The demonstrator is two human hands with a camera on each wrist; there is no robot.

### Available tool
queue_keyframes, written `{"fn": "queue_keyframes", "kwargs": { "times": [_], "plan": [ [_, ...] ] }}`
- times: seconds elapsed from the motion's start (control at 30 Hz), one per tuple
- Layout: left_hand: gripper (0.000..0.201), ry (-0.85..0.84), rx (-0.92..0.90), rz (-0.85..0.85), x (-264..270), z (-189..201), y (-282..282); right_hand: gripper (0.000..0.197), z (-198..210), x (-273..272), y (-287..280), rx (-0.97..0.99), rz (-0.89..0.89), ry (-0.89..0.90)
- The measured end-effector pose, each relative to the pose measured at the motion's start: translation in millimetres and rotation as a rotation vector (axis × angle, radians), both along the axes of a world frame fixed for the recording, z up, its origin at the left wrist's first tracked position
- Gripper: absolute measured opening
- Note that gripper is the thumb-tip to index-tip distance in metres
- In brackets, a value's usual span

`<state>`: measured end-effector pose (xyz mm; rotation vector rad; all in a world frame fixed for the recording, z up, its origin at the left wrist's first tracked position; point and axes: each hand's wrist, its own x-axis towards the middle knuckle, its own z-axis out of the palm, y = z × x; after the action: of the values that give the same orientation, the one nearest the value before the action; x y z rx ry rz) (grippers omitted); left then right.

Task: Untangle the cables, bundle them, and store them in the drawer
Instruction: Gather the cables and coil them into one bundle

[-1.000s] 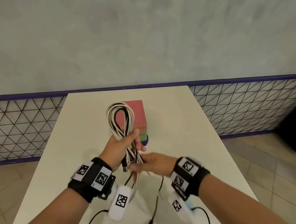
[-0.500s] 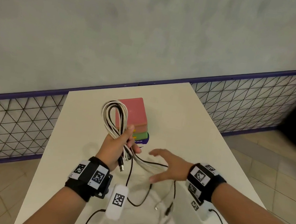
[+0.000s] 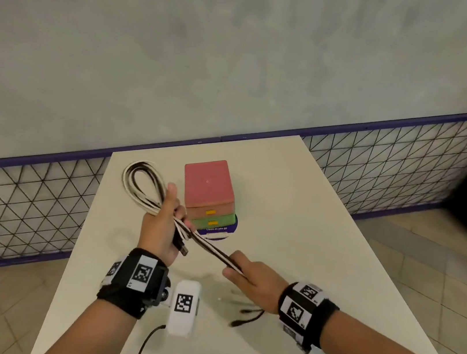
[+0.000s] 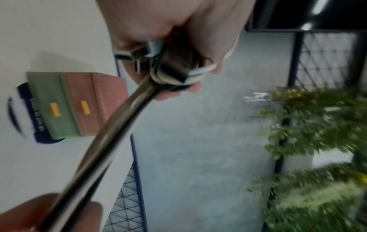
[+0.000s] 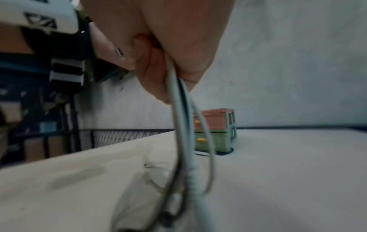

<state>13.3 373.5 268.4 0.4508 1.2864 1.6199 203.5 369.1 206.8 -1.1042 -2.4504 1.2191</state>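
My left hand (image 3: 164, 227) grips a looped bundle of white and black cables (image 3: 141, 184) above the table, left of the small drawer box (image 3: 209, 191). From that fist the cable tails (image 3: 209, 247) run taut down to my right hand (image 3: 247, 276), which grips them near the table's front. The loose ends (image 3: 246, 316) trail on the table under my right wrist. In the left wrist view the cables (image 4: 111, 125) cross in front of the drawer box (image 4: 79, 103). In the right wrist view the tails (image 5: 184, 141) hang from my fingers (image 5: 155, 75). The box has a pink drawer over a green one, both closed.
The white table (image 3: 296, 216) stands against a grey wall with a purple-railed mesh fence (image 3: 394, 167) behind it. The box sits on a round dark blue sticker (image 3: 217, 233). A white tagged device (image 3: 184, 306) with a black lead hangs near my left wrist.
My right hand was open over the loose tails half a second ago; now it grips them and has pulled them taut. My left hand has swung the loop leftward, off the box.
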Motion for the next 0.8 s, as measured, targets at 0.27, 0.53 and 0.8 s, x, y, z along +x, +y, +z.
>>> {"fn": "queue_keyframes", "kwargs": {
  "times": [0.27,0.53,0.8],
  "plan": [
    [0.049,0.806,-0.049,-0.047,3.6,-38.1,-3.3,0.034,69.9,-10.7,5.2,0.344,0.332,-0.216],
    [0.073,0.877,-0.049,-0.368,14.5,-43.6,-22.5,0.036,118.8,-9.5,28.8,0.646,0.353,-0.212],
    [0.103,0.435,-0.214,-0.639,28.4,-44.3,-27.8,0.069,94.2,-7.0,43.4,0.811,0.264,-0.129]
  ]
}}
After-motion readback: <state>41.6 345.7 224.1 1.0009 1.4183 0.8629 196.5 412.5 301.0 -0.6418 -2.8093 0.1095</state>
